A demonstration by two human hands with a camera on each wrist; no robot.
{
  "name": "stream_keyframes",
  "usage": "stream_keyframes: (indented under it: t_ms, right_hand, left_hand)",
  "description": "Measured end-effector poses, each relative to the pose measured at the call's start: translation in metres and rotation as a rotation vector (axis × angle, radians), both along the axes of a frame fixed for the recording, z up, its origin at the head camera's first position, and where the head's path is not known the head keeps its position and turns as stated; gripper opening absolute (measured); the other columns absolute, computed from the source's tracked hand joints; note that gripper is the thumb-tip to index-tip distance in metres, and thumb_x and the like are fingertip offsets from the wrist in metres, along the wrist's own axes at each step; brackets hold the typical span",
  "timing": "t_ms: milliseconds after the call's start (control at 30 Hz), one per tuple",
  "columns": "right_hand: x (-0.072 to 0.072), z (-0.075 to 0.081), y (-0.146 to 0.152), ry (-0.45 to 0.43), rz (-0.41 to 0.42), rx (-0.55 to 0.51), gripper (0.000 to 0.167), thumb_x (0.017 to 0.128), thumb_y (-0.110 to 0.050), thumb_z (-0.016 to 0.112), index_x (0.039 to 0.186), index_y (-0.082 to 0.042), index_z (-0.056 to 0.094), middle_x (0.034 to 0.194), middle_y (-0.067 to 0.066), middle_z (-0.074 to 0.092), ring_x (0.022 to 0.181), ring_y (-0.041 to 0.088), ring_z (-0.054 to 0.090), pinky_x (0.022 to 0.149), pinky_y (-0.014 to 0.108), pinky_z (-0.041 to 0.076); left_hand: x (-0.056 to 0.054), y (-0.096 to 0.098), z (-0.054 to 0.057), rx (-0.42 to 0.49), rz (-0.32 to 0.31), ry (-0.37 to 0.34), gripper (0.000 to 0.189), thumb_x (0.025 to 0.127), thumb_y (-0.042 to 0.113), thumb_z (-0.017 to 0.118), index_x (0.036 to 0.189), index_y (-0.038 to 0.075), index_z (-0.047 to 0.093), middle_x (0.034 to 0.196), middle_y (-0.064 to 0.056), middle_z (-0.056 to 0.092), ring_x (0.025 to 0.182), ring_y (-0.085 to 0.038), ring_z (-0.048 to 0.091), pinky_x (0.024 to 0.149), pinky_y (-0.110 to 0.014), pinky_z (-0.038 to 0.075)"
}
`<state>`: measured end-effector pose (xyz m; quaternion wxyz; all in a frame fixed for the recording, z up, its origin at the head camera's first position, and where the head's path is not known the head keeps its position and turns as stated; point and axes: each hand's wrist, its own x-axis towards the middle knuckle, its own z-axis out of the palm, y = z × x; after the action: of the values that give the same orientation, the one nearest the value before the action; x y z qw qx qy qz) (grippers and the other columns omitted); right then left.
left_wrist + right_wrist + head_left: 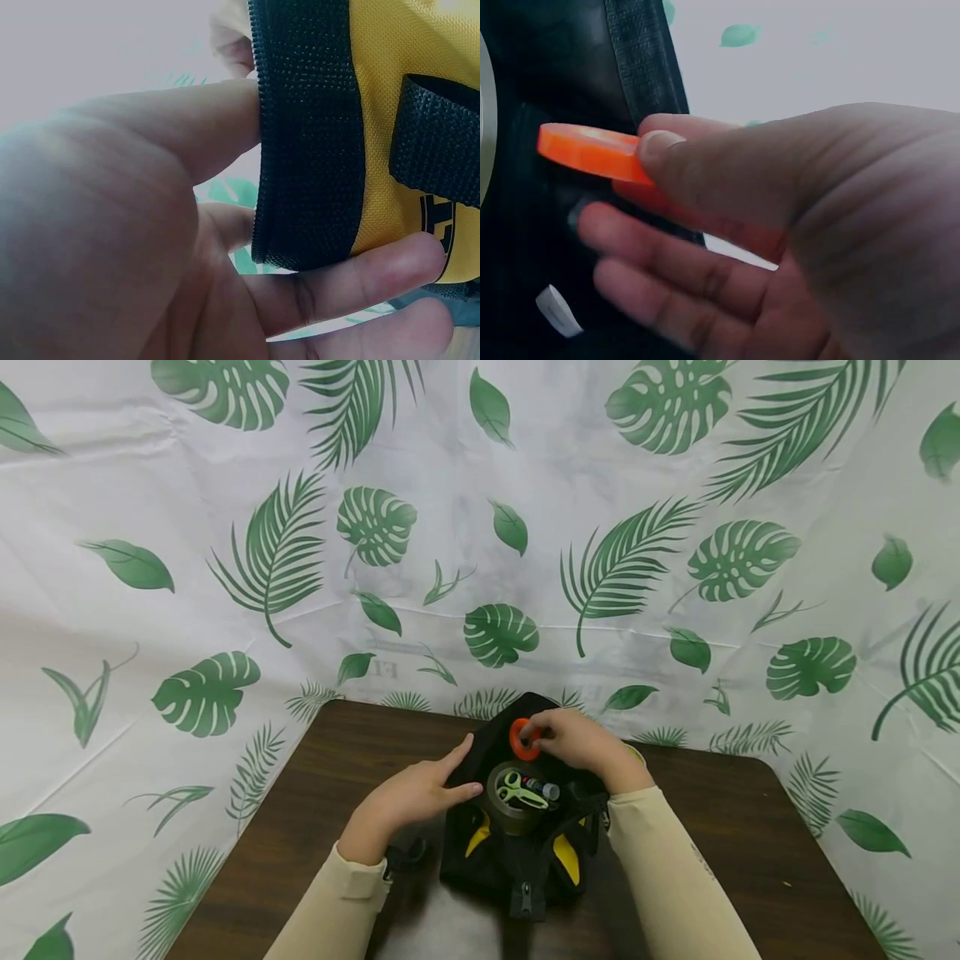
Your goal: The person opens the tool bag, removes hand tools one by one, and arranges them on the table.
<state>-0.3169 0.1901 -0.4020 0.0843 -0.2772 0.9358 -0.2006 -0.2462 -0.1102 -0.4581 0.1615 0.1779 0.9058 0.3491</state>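
Note:
A black and yellow zippered bag (480,864) stands open on the table. My left hand (411,795) holds its left rim; in the left wrist view the thumb goes behind the zip edge (259,172) and other fingers lie along the outside. My right hand (587,745) pinches an orange roll of tape (592,154) between thumb and fingers, over the bag's opening. Inside the bag sits a wide brownish tape roll (516,827), with green-handled scissors (523,795) and a small tube with a clear end (551,792) at its centre. The bag's lower contents are hidden.
The dark wooden table (712,835) extends to both sides of the bag. A leaf-print sheet (450,568) hangs behind it. Part of a pale, yellow-edged round thing (637,753) shows behind my right wrist. A white tag (559,311) is inside the bag.

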Motion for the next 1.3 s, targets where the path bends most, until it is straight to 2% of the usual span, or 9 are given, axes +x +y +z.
stream_keyframes:
  t_ms: [167, 267, 533, 700, 800, 933, 1133, 1200, 1300]
  right_hand:
    - [0.011, 0.004, 0.006, 0.073, 0.023, -0.037, 0.025, 0.108, -0.006, 0.067, 0.128, -0.014, 0.079, 0.124, 0.004, 0.075, 0.105, 0.020, 0.069, 0.094, 0.044, 0.060]
    - [0.019, 0.006, 0.010, 0.119, 0.014, -0.099, 0.026, 0.107, -0.003, 0.063, 0.127, -0.014, 0.077, 0.120, 0.003, 0.072, 0.098, 0.019, 0.063, 0.089, 0.040, 0.058]
    - [0.038, -0.006, 0.027, 0.423, -0.082, -0.386, 0.023, 0.107, -0.003, 0.064, 0.125, -0.016, 0.072, 0.110, 0.001, 0.070, 0.080, 0.014, 0.053, 0.068, 0.029, 0.047]
    - [0.046, -0.021, 0.035, 0.576, -0.116, -0.589, 0.024, 0.103, 0.001, 0.069, 0.123, -0.014, 0.073, 0.105, 0.001, 0.074, 0.077, 0.011, 0.053, 0.064, 0.022, 0.046]
    - [0.053, -0.027, 0.040, 0.648, -0.134, -0.671, 0.025, 0.101, 0.004, 0.071, 0.122, -0.011, 0.074, 0.102, 0.004, 0.075, 0.074, 0.008, 0.052, 0.061, 0.020, 0.044]
    - [0.072, -0.031, 0.051, 0.661, -0.188, -0.760, 0.028, 0.102, 0.008, 0.068, 0.124, -0.008, 0.074, 0.091, 0.007, 0.073, 0.064, 0.007, 0.055, 0.055, 0.017, 0.047]
    - [0.100, -0.021, 0.081, 0.667, -0.232, -0.843, 0.027, 0.101, 0.013, 0.066, 0.124, 0.002, 0.073, 0.096, 0.015, 0.076, 0.058, 0.008, 0.064, 0.056, 0.018, 0.056]
    - [0.102, -0.017, 0.094, 0.703, -0.293, -0.824, 0.027, 0.099, 0.013, 0.068, 0.123, 0.003, 0.074, 0.101, 0.012, 0.078, 0.062, 0.006, 0.066, 0.059, 0.015, 0.057]
    - [0.102, -0.015, 0.117, 0.743, -0.452, -0.792, 0.024, 0.099, 0.007, 0.073, 0.121, -0.002, 0.079, 0.102, -0.003, 0.078, 0.068, 0.001, 0.065, 0.065, 0.009, 0.054]
  left_hand:
    - [0.000, 0.000, 0.001, 0.005, -0.001, 0.001, 0.089, 0.105, 0.068, 0.059, 0.175, 0.043, 0.010, 0.174, -0.007, 0.043, 0.153, -0.035, 0.054, 0.126, -0.061, 0.042]
    - [0.001, 0.001, 0.002, 0.004, 0.001, -0.001, 0.089, 0.105, 0.068, 0.059, 0.175, 0.043, 0.010, 0.174, -0.007, 0.043, 0.153, -0.035, 0.053, 0.126, -0.062, 0.041]
    - [0.000, 0.003, 0.005, 0.005, 0.000, 0.021, 0.090, 0.105, 0.067, 0.060, 0.176, 0.042, 0.010, 0.174, -0.008, 0.044, 0.153, -0.036, 0.053, 0.126, -0.062, 0.041]
    - [0.001, 0.003, 0.004, 0.002, 0.004, 0.013, 0.090, 0.105, 0.067, 0.060, 0.176, 0.041, 0.011, 0.174, -0.008, 0.044, 0.153, -0.036, 0.053, 0.126, -0.062, 0.042]
    - [0.002, 0.003, 0.000, 0.000, 0.004, 0.011, 0.090, 0.105, 0.068, 0.059, 0.176, 0.042, 0.011, 0.173, -0.009, 0.045, 0.153, -0.036, 0.054, 0.125, -0.062, 0.042]
    - [0.003, 0.005, -0.006, 0.003, -0.011, 0.001, 0.090, 0.105, 0.070, 0.058, 0.176, 0.043, 0.010, 0.173, -0.010, 0.045, 0.153, -0.037, 0.054, 0.125, -0.062, 0.042]
    - [-0.001, 0.002, -0.009, 0.032, -0.024, -0.016, 0.093, 0.103, 0.071, 0.059, 0.175, 0.045, 0.007, 0.176, -0.007, 0.039, 0.156, -0.036, 0.049, 0.127, -0.063, 0.039]
    - [-0.004, 0.001, -0.009, 0.043, -0.018, -0.016, 0.093, 0.103, 0.072, 0.060, 0.174, 0.048, 0.007, 0.177, -0.006, 0.038, 0.158, -0.035, 0.048, 0.128, -0.063, 0.038]
    - [-0.006, 0.002, -0.009, 0.059, -0.017, -0.015, 0.092, 0.102, 0.072, 0.061, 0.173, 0.051, 0.007, 0.177, -0.006, 0.037, 0.158, -0.035, 0.047, 0.128, -0.063, 0.037]
